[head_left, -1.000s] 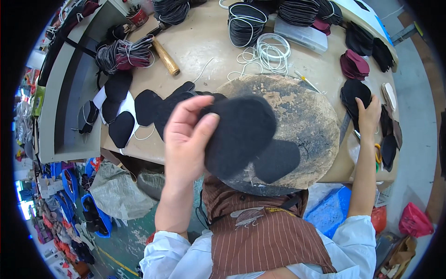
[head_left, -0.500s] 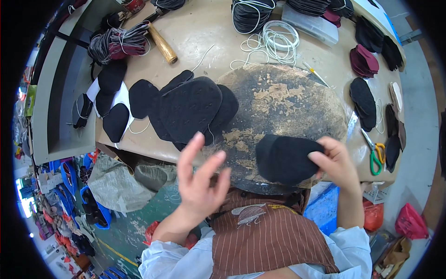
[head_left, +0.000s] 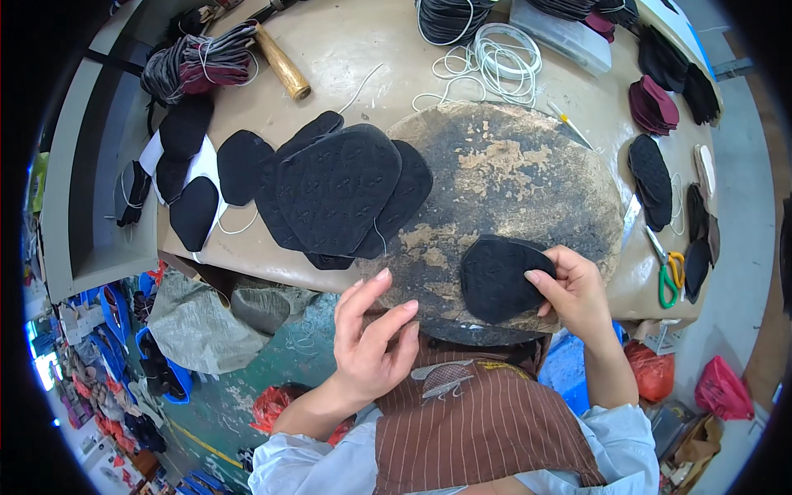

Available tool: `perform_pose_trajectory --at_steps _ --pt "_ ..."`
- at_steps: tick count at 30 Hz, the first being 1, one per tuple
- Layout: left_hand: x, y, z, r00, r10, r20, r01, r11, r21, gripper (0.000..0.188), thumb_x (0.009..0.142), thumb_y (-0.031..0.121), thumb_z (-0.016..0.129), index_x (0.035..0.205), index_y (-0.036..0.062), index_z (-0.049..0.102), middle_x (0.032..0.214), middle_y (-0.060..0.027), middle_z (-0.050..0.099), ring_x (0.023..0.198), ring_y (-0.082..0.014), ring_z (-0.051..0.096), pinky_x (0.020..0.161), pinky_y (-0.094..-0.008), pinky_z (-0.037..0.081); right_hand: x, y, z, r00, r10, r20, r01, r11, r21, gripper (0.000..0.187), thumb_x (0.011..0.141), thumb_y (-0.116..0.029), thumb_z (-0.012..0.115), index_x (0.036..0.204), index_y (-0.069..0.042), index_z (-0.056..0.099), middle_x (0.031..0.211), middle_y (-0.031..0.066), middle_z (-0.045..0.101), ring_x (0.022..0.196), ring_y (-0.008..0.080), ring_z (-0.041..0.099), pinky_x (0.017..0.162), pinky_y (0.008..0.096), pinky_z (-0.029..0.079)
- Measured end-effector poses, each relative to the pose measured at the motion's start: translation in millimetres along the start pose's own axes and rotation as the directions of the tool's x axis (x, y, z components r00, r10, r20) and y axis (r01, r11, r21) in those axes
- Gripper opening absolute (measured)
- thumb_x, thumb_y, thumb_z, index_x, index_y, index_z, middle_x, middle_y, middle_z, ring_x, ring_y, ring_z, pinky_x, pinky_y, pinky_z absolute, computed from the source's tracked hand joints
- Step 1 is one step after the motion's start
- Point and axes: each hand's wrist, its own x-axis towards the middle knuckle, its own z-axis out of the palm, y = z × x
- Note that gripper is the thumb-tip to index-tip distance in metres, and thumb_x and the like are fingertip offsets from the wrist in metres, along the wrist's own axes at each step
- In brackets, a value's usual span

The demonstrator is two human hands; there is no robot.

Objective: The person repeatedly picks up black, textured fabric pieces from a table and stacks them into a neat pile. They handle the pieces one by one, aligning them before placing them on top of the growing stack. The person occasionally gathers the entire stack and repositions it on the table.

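My right hand (head_left: 569, 289) pinches the right edge of a rounded black fabric piece (head_left: 502, 279) over the near part of a worn round board (head_left: 511, 190). Faint stitched or pressed marks show on that piece. Left of it, my left hand (head_left: 375, 334) hovers by the board's near edge with its fingers apart and nothing in them. A loose pile of similar black fabric pieces (head_left: 338, 190) lies left of the board and partly over its edge. A thin thread hangs from the pile.
Green- and orange-handled scissors (head_left: 667, 276) lie at the right, with a dark oval stack (head_left: 652, 181) beyond. White cord (head_left: 507, 62) is coiled at the back near a yellow-tipped tool (head_left: 569, 122). A wooden handle (head_left: 283, 64) and a tied bundle (head_left: 198, 66) are back left.
The black piece in my right hand has turned, and its stitched-looking face now shows. My left hand has shifted slightly right and lower. The view has moved a little.
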Motion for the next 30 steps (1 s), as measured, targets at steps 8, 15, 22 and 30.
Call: perform_pose_trajectory --at_steps 8,15,22,30 --pt "2 -1 0 0.999 0.004 0.039 -0.005 1.000 0.023 0.037 0.067 0.001 0.073 0.103 0.0073 0.066 0.123 -0.0208 0.057 0.109 -0.0303 0.057 0.096 -0.0443 0.041 0 2 1 1.000 -0.001 -0.014 0.002 1.000 0.025 0.010 0.090 -0.007 0.062 0.096 0.000 0.058 0.078 0.0014 0.064 0.064 0.0028 0.058 0.047 0.0193 0.050" --pt "3 -2 6 0.998 -0.005 0.066 0.005 1.000 -0.008 0.038 0.068 0.003 0.072 0.105 0.0073 0.066 0.124 -0.0204 0.056 0.109 -0.0304 0.056 0.096 -0.0442 0.041 2 1 1 1.000 0.013 -0.023 -0.013 1.000 0.007 0.010 0.090 -0.007 0.062 0.095 0.001 0.058 0.078 0.0017 0.064 0.064 0.0029 0.058 0.047 0.0194 0.050" --pt "5 -1 7 0.997 -0.001 0.072 0.001 1.000 -0.011 0.039 0.068 0.003 0.072 0.106 0.0069 0.065 0.125 -0.0200 0.055 0.109 -0.0313 0.055 0.095 -0.0446 0.041 1 1 0 1.000 0.014 -0.011 -0.014 1.000 0.010 0.009 0.089 -0.006 0.063 0.094 0.001 0.058 0.079 0.0018 0.065 0.064 0.0028 0.058 0.047 0.0195 0.050" --pt "12 11 19 0.971 0.096 0.217 -0.097 0.995 -0.010 0.044 0.067 0.005 0.073 0.110 0.0036 0.062 0.127 -0.0235 0.053 0.115 -0.0344 0.054 0.100 -0.0471 0.039 0 0 2 1.000 0.004 -0.024 -0.005 1.000 -0.017 0.010 0.088 -0.005 0.064 0.094 0.001 0.059 0.080 0.0015 0.065 0.066 0.0030 0.060 0.049 0.0190 0.051"
